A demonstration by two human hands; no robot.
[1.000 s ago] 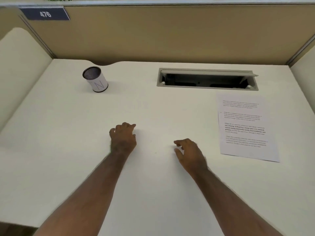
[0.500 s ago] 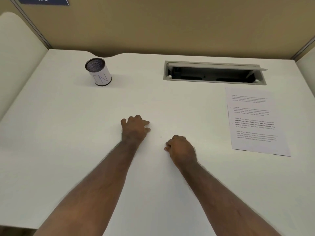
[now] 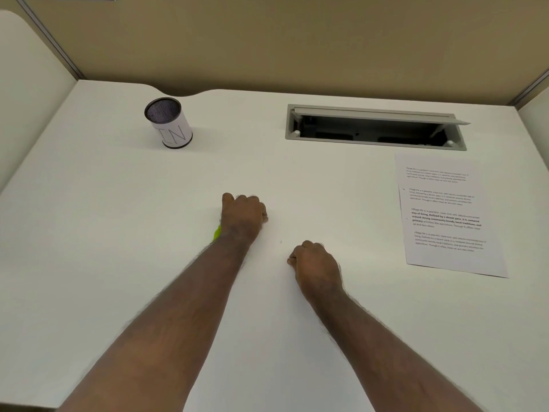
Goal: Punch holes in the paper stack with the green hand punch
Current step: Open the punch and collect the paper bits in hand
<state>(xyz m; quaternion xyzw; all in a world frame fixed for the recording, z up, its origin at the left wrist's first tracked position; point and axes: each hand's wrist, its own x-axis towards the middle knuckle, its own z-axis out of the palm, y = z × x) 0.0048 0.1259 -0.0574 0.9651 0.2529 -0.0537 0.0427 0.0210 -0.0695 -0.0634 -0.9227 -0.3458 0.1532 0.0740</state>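
Observation:
My left hand [image 3: 242, 217] rests mid-desk with its fingers curled under. A sliver of bright green, the green hand punch [image 3: 217, 233], pokes out at the left side of the wrist; the hand hides the rest of it. To the right and nearer me, my right hand [image 3: 316, 266] lies on the desk as a loose fist with nothing visible in it. The paper stack [image 3: 445, 215], white sheets with printed text, lies flat at the right, well apart from both hands. A tiny white paper dot [image 3: 280, 241] sits between the hands.
A mesh cup with a white label [image 3: 169, 123] stands at the back left. A cable hatch [image 3: 375, 127] with its lid open is set into the white desk [image 3: 104, 218] at the back right. Partition walls [image 3: 297, 40] close the back and both sides.
Both hands have curled from loosely spread fingers into fists. The right hand has drawn left and nearer me. A green sliver now shows under the left wrist. The view has tilted down.

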